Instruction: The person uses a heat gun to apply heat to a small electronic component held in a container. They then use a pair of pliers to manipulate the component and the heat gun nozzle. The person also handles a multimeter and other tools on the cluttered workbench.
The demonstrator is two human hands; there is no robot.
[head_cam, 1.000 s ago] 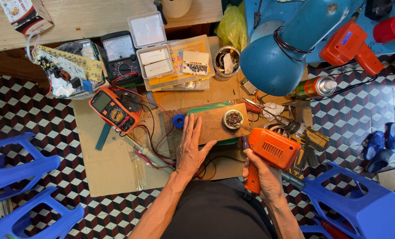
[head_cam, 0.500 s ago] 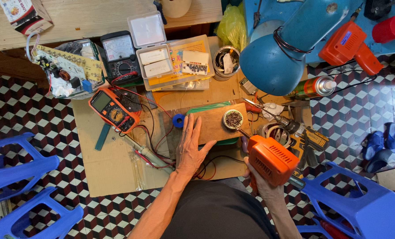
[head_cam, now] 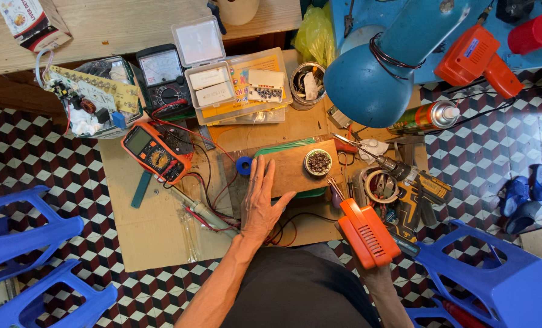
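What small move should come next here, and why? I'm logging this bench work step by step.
Probably bring the orange tool forward so its metal tip reaches the wooden board. The right hand holds the tool at the board's near right corner, tip pointing toward it, while the left hand lies flat on the board's left end, steadying it.

A checkered tile floor surrounds the cardboard sheet; blue plastic stools stand at its lower corners.
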